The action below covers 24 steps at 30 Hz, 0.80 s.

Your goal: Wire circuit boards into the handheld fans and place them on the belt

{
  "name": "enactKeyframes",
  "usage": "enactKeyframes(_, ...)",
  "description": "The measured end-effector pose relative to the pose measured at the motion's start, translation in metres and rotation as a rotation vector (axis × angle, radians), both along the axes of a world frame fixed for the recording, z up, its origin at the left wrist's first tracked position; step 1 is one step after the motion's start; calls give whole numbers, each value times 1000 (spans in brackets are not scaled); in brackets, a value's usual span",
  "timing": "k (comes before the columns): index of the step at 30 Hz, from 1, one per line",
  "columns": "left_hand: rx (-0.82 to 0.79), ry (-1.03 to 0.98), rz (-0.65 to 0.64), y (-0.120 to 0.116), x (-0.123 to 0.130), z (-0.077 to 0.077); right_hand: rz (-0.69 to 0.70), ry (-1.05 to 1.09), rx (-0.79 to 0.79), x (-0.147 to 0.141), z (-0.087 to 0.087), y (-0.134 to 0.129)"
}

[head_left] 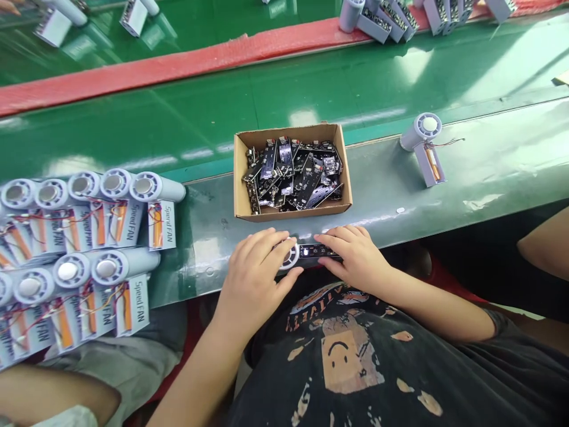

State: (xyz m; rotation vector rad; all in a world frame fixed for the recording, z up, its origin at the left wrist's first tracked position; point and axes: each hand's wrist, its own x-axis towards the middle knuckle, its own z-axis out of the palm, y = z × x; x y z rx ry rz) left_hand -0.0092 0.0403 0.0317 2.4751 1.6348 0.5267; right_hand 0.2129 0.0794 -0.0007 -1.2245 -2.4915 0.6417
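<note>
A black circuit board (320, 252) lies along the near edge of the green worktop (377, 184), with a round fan ring (290, 256) at its left end. The left hand (251, 279) curls closed over the ring, and the right hand (355, 255) presses partly closed on the board. Just beyond stands a cardboard tray (293, 210) heaped with similar boards. Grey fan cylinders with wired "Speed FAN" cards (160, 225) crowd the left end; a single fan cylinder (420, 133) stands rightward.

Nine white fans (144, 185) at the green belt's (355, 89) left end, one more fan (420, 133) near its right end, one cardboard box (288, 133) of uncounted black circuit boards (291, 175), one fan (288, 255) between left hand (251, 279) and right hand (353, 258).
</note>
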Motion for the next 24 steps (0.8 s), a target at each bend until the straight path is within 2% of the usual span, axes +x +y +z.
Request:
enactKeyframes(6, 123, -153, 144, -26, -30, -10, 66, -110, 0, 2, -4, 7)
enactKeyframes(10, 123, -175, 169, -33, -36, -17, 105, -78, 59, 5, -8, 6)
enactKeyframes(14, 66, -188, 125, -25, -23, -18, 46, -17, 97, -3, -2, 2)
enactKeyframes(18, -64, -200, 122, -9, -9, -25, 3, -18, 79, -16, 10, 2)
enactKeyframes(24, -130, -277, 154, -2, -9, -33, -5, -101, -7, -26, 23, 8)
